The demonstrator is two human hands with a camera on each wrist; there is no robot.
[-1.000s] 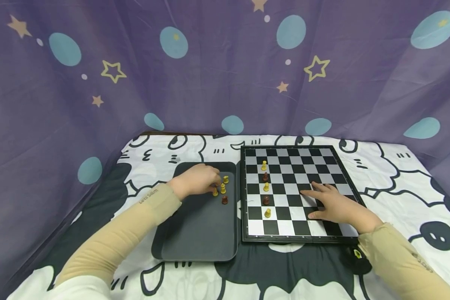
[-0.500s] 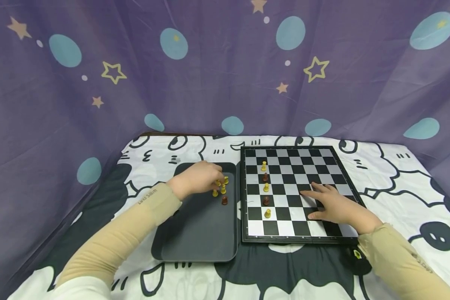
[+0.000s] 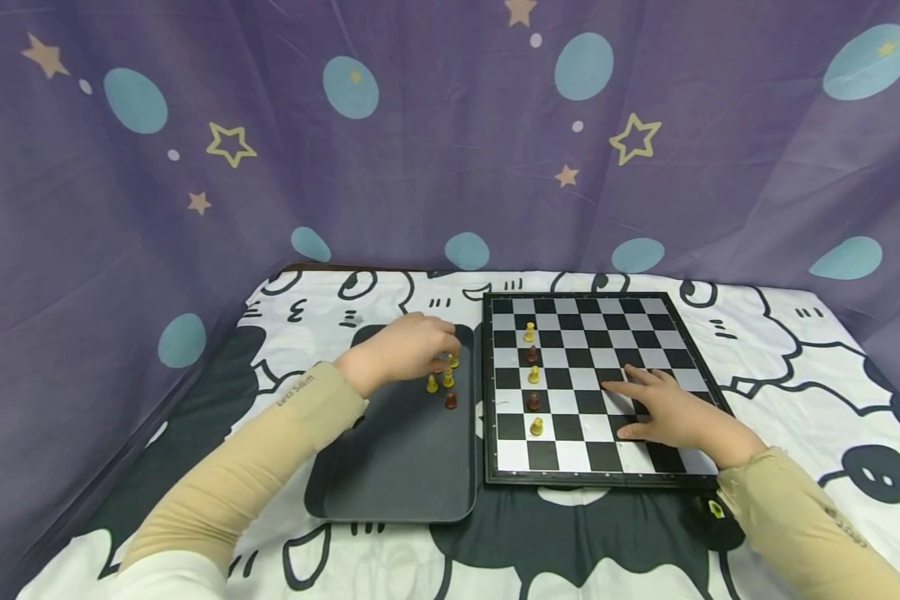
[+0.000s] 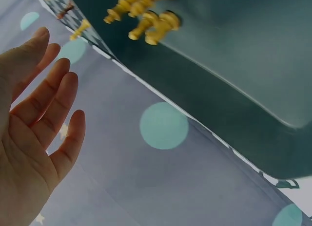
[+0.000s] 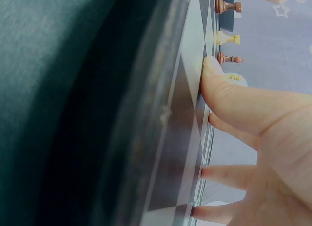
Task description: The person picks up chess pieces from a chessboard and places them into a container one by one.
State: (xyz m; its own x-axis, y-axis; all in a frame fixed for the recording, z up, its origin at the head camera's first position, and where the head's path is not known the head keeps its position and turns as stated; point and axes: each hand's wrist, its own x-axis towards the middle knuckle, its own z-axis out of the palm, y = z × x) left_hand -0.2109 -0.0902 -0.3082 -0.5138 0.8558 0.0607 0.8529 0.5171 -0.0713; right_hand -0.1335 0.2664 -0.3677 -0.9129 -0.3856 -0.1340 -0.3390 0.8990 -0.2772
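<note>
My left hand (image 3: 412, 346) hovers over the far part of a dark grey tray (image 3: 390, 508), beside several yellow chess pieces (image 3: 448, 379) and a reddish-brown chess piece (image 3: 451, 401). In the left wrist view its fingers (image 4: 58, 102) are loosely extended, apart from the yellow pieces (image 4: 163, 27), with nothing between them. My right hand (image 3: 671, 412) rests with spread fingers on the right side of the black-and-white chessboard (image 3: 600, 479). On the board's left part, yellow and brown pieces alternate in one column, among them a yellow piece (image 3: 534, 374) and a brown piece (image 3: 534, 401).
A black-and-white cartoon cloth (image 3: 570, 542) covers the table under tray and board. The board stands just right of the tray. Behind the table hangs a purple curtain (image 3: 450, 150). A small dark object (image 3: 712, 517) with a yellow-green mark lies by the right wrist.
My left hand has shifted slightly right and away over the tray, from the nearer yellow pieces towards the farthest one. My right hand and the pieces on the board stay put.
</note>
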